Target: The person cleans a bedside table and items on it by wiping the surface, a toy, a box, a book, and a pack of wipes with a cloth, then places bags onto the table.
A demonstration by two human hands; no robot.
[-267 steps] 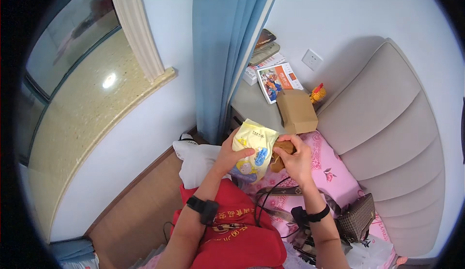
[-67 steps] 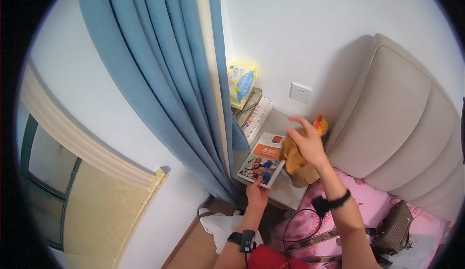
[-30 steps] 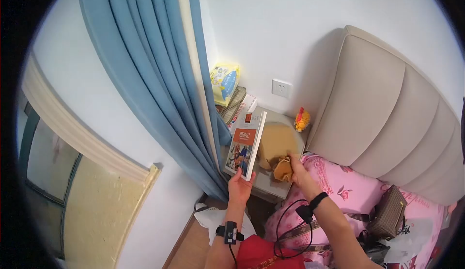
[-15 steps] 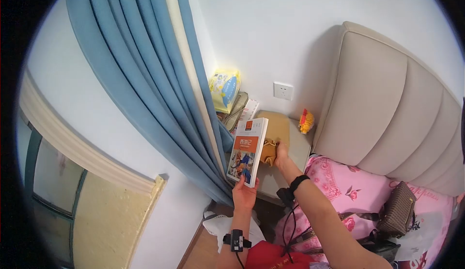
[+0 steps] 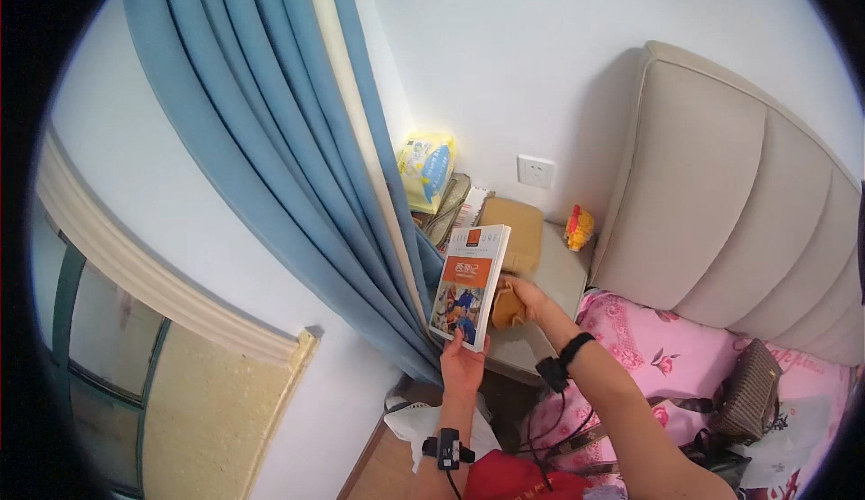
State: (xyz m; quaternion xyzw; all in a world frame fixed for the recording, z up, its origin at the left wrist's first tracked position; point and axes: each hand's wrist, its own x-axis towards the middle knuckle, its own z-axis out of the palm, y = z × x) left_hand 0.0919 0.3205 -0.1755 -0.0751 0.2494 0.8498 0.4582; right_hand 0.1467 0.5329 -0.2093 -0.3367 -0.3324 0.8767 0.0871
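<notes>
One rectangular book [image 5: 468, 282] (thick, paper)

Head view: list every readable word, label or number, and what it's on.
"西游记": book, middle of the cover.
"LITE…URE", seemingly: top of that cover.
Too small or blurred: print on yellow packet, white plastic bag and red fabric; script on pink bedding; book's small lines.

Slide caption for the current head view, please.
Left hand holds a book while the right hand grips a brown pouch at the nightstand.
</notes>
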